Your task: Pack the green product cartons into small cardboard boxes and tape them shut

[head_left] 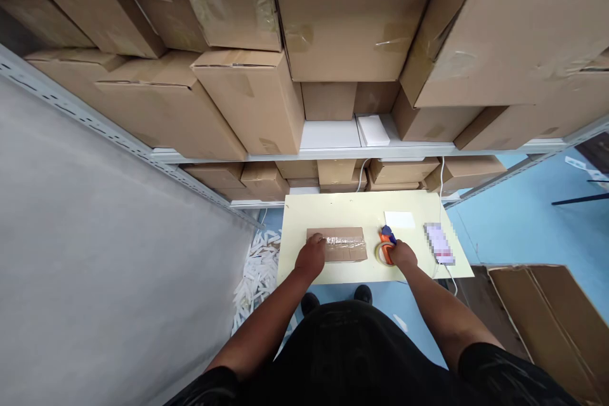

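A small cardboard box (343, 252) lies flat on the pale yellow table (295, 212), with shiny clear tape running along its top. My left hand (311, 255) rests on the box's left end, its fingers curled against the top and the taped strip. To the right of the box, my right hand (403, 255) is closed around an orange and blue tape dispenser (386, 238) with a roll of tape on it. The dispenser sits at or just above the table; the contact is too small to tell. My fingers hide part of its handle.
A white card (399, 220) and a phone-like device (439, 242) with a white cable lie on the table's right. Shelves (328, 133) stacked with cardboard boxes stand beyond. Paper strips (257, 269) litter the floor at left; a large cardboard piece (547, 317) lies at right.
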`<state>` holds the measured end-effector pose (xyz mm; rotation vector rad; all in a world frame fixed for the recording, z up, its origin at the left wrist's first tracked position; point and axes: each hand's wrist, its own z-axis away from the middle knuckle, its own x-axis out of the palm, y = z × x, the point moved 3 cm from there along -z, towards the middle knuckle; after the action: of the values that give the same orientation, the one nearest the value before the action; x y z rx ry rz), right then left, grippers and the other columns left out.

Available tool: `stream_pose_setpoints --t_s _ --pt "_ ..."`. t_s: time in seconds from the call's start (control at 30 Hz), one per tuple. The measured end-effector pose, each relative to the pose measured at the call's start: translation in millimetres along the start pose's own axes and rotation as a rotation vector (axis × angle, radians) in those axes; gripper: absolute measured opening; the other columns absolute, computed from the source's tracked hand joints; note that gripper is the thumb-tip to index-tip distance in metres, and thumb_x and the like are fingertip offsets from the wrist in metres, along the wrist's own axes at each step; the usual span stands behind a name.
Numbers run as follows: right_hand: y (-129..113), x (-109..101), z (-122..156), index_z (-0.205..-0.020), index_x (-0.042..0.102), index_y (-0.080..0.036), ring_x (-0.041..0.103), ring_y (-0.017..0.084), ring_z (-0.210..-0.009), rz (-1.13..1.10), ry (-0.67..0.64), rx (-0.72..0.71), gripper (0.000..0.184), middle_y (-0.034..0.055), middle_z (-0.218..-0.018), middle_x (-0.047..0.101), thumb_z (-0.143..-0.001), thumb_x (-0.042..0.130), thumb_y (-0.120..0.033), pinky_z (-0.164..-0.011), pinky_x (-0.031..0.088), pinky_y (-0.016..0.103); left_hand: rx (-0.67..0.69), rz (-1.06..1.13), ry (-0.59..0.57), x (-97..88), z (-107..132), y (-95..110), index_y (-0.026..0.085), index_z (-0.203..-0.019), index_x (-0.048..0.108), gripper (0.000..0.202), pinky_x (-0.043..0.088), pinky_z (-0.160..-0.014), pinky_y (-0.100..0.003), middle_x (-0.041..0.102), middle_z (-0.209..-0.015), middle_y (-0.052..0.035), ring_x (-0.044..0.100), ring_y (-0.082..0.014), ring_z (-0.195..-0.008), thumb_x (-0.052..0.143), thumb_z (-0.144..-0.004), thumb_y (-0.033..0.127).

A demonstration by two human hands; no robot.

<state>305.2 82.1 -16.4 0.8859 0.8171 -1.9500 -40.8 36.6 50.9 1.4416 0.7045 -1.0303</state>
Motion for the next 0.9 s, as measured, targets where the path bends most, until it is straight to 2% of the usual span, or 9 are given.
stream_pose_setpoints --t_s 0.07,0.13,0.23,0.33,0.47,0.53,0.6,0.7,0.9 --pt "-1 -6 6 -0.113 0.065 -0.016 0.070 0.027 -0.097 -0.006 0.026 -0.051 0.032 0.0139 -0.105 0.072 -0.090 0.052 -0.033 -0.079 0.051 0.034 -0.100 0.165 0.040 -5.7 -6 -3 0.017 -0.115 0.069 0.040 0.050 -0.103 -0.034 0.064 -0.130 -0.0111 0.063 -0.0220 -0.116 0.050 -0.083 0.004" --pt "-4 -16 22 -0.126 0.061 -0.020 0.068 0.025 -0.101 -0.066 0.115 -0.160 0.038 0.0107 -0.112 0.071 -0.092 0.048 -0.033 -0.084 0.051 0.032 -0.260 0.423 0.050 -10.3 -11 -10 0.019 -0.109 0.071 0.031 0.049 -0.103 -0.032 0.069 -0.122 -0.0081 0.064 -0.0209 -0.113 0.055 -0.084 0.012" --pt "-26 -38 58 -0.141 0.050 -0.021 0.063 0.027 -0.111 -0.196 0.331 -0.433 0.051 0.0110 -0.123 0.068 -0.092 0.048 -0.033 -0.096 0.050 0.038 -0.494 0.798 -0.039 -12.1 -13 -20 0.020 -0.103 0.072 0.025 0.054 -0.093 -0.033 0.074 -0.106 -0.0064 0.069 -0.0214 -0.100 0.055 -0.091 0.034" --pt "-73 -53 95 -0.149 0.043 -0.018 0.055 0.033 -0.120 -0.169 0.447 -0.733 0.062 0.0143 -0.128 0.061 -0.089 0.052 -0.030 -0.107 0.044 0.050 -0.544 1.070 -0.131 -15.2 -13 -24 0.016 -0.099 0.070 0.049 0.055 -0.085 -0.034 0.074 -0.099 -0.0095 0.069 -0.0213 -0.091 0.047 -0.094 0.059" --pt "-143 -47 122 -0.154 0.036 -0.020 0.054 0.033 -0.114 -0.046 0.373 -0.935 0.071 0.0149 -0.124 0.056 -0.085 0.056 -0.021 -0.103 0.046 0.052 -0.524 1.324 -0.152 -23.1 -8 -24 0.016 -0.091 0.066 0.073 0.053 -0.088 -0.033 0.071 -0.096 -0.0097 0.067 -0.0200 -0.094 0.032 -0.090 0.080" --pt "-165 -38 125 -0.154 0.036 -0.020 0.055 0.032 -0.110 0.037 0.330 -0.969 0.073 0.0149 -0.123 0.055 -0.084 0.057 -0.019 -0.100 0.047 0.049 -0.504 1.387 -0.135 -25.2 -6 -24 0.016 -0.095 0.065 0.073 0.052 -0.089 -0.033 0.070 -0.098 -0.0089 0.066 -0.0200 -0.097 0.035 -0.088 0.082" --pt "-175 -30 125 -0.152 0.038 -0.018 0.054 0.032 -0.108 0.126 0.311 -0.984 0.072 0.0153 -0.122 0.055 -0.083 0.058 -0.019 -0.099 0.047 0.048 -0.470 1.436 -0.121 -24.9 -5 -24 0.015 -0.103 0.066 0.066 0.052 -0.090 -0.034 0.070 -0.104 -0.0092 0.065 -0.0208 -0.100 0.047 -0.087 0.077" --pt "-178 -22 123 -0.149 0.042 -0.016 0.053 0.032 -0.109 0.199 0.308 -0.984 0.069 0.0155 -0.121 0.056 -0.083 0.059 -0.020 -0.099 0.046 0.046 -0.476 1.479 -0.078 -21.1 -5 -25 0.016 -0.109 0.065 0.052 0.053 -0.091 -0.036 0.069 -0.115 -0.0105 0.065 -0.0220 -0.104 0.062 -0.086 0.063" --pt "-181 -24 122 -0.143 0.046 -0.016 0.054 0.031 -0.108 0.186 0.279 -1.049 0.061 0.0150 -0.121 0.057 -0.084 0.061 -0.025 -0.096 0.045 0.045 -0.491 1.424 -0.070 -13.2 -7 -31 0.016 -0.105 0.067 0.034 0.057 -0.086 -0.036 0.072 -0.111 -0.0101 0.069 -0.0222 -0.099 0.061 -0.090 0.046"
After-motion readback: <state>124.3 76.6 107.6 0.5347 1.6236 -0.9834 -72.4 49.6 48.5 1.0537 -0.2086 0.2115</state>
